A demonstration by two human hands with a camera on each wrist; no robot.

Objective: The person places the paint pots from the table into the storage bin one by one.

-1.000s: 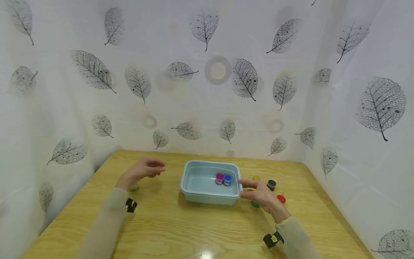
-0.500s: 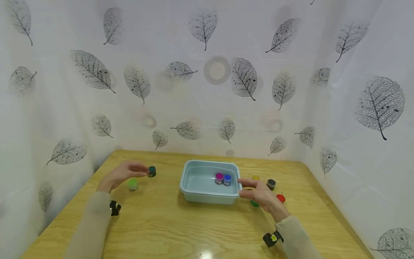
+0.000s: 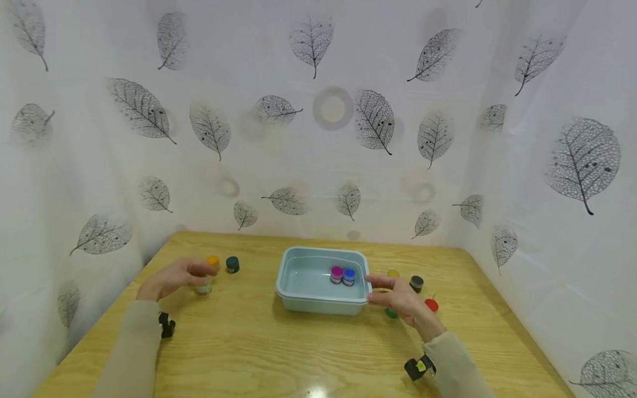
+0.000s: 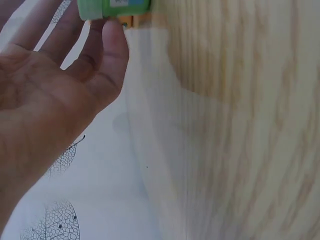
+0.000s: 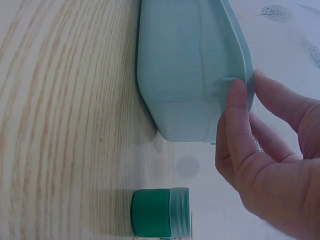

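My left hand (image 3: 176, 277) is at the table's left side, at a light green paint jar (image 3: 203, 288). In the left wrist view its thumb reaches the side of the jar (image 4: 119, 7); the other fingertips run out of frame, so any grip is hidden. With thumb and fingers my right hand (image 3: 400, 298) pinches the right rim of a pale blue plastic tub (image 3: 318, 307), clearly seen in the right wrist view (image 5: 245, 95). Inside the tub, at its right, a magenta-lidded jar (image 3: 337, 275) and a blue-lidded jar (image 3: 349, 277) stand side by side.
Beyond the left hand are an orange jar (image 3: 213, 261) and a dark green jar (image 3: 232, 264). Around the right hand stand a yellow jar (image 3: 393, 273), a black jar (image 3: 416, 283), a red-lidded jar (image 3: 431, 304) and a green jar (image 5: 152, 212). Leaf-patterned curtains (image 3: 323, 166) enclose the table.
My left hand has moved left and toward me, past the dark green jar, down to the light green jar. The orange jar has come into sight. My right hand stays on the tub's rim.
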